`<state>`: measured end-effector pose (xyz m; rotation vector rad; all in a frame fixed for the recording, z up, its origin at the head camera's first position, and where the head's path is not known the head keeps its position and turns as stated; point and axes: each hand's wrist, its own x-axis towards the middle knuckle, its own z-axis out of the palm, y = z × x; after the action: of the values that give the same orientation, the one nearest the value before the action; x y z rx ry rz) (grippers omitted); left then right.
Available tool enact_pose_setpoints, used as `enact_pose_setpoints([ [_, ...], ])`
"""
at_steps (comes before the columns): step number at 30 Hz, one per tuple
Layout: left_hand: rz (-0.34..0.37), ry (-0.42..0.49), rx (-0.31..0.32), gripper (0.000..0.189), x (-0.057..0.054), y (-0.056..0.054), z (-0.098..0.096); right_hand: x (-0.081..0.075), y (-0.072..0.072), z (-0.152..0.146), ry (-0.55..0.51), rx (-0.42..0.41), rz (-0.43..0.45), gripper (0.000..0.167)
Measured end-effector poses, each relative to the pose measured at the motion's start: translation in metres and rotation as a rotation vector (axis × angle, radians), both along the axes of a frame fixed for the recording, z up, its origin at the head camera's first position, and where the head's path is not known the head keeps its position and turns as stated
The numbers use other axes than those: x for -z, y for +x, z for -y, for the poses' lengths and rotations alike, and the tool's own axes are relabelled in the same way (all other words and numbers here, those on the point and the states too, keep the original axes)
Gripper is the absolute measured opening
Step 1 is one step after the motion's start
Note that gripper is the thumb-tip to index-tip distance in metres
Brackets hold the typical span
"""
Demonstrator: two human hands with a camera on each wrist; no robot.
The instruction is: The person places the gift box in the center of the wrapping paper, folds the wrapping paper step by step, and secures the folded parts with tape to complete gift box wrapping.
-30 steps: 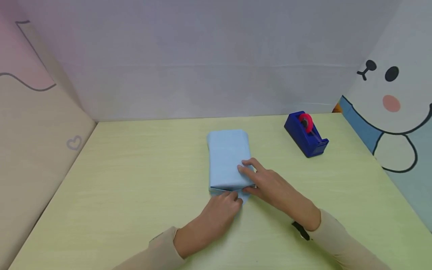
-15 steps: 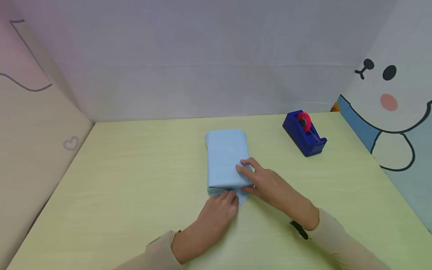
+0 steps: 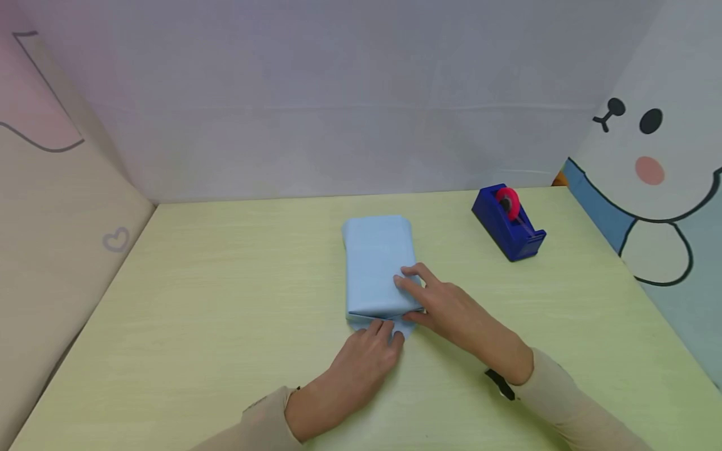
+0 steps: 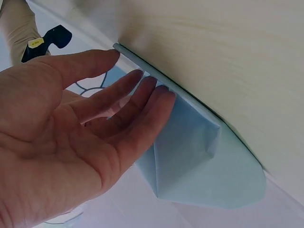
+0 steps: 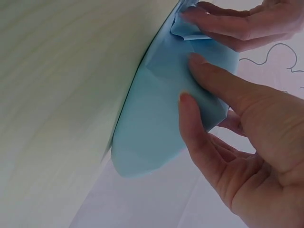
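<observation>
A box-shaped parcel wrapped in light blue paper (image 3: 375, 260) lies on the table, its near end showing folds and a loose paper flap (image 3: 407, 329). My left hand (image 3: 363, 363) is at that near end. In the left wrist view its fingers reach out nearly straight, fingertips against the paper, with the thumb at the flap's edge. My right hand (image 3: 451, 307) grips the parcel's near right corner, bent fingers on the top and side and thumb at the end face. The right wrist view shows the blue paper (image 5: 147, 118) beside its thumb and finger.
A blue tape dispenser (image 3: 502, 228) with a red-cored roll stands at the back right of the pale yellow-green table (image 3: 237, 269). Printed walls close in the back and both sides. A small dark object (image 3: 499, 383) sits under the right wrist.
My left fingers have loosened and spread a little at the flap, which shifts slightly under them. My right hand keeps its place on the parcel. The head view has shifted slightly.
</observation>
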<state>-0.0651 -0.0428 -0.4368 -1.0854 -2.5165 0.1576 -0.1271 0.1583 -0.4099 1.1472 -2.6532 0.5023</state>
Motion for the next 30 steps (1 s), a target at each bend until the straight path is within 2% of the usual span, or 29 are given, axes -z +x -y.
enact_pose_setpoints([
  [3, -0.001, 0.005, -0.006, 0.015, 0.0, 0.002, -0.001, -0.001, 0.001, 0.0, 0.002, 0.0, 0.001, 0.059],
  [9, -0.056, 0.008, -0.03, 0.012, 0.004, 0.005, -0.001, 0.0, 0.0, -0.001, 0.001, -0.003, 0.003, 0.059],
  [16, -0.044, 0.015, -0.079, 0.033, 0.005, 0.006, 0.0, 0.001, -0.001, 0.0, 0.005, -0.005, -0.013, 0.059],
  [21, -0.101, 0.037, -0.082, 0.018, 0.006, 0.005, 0.0, 0.001, -0.001, -0.001, -0.002, -0.009, -0.029, 0.06],
  [26, -0.146, 0.054, -0.096, 0.021, 0.011, 0.004, -0.001, 0.001, -0.001, -0.001, -0.003, -0.009, -0.03, 0.06],
  [30, -0.175, 0.061, -0.117, 0.015, 0.012, 0.004, -0.002, 0.002, -0.001, -0.001, -0.001, -0.005, -0.036, 0.061],
])
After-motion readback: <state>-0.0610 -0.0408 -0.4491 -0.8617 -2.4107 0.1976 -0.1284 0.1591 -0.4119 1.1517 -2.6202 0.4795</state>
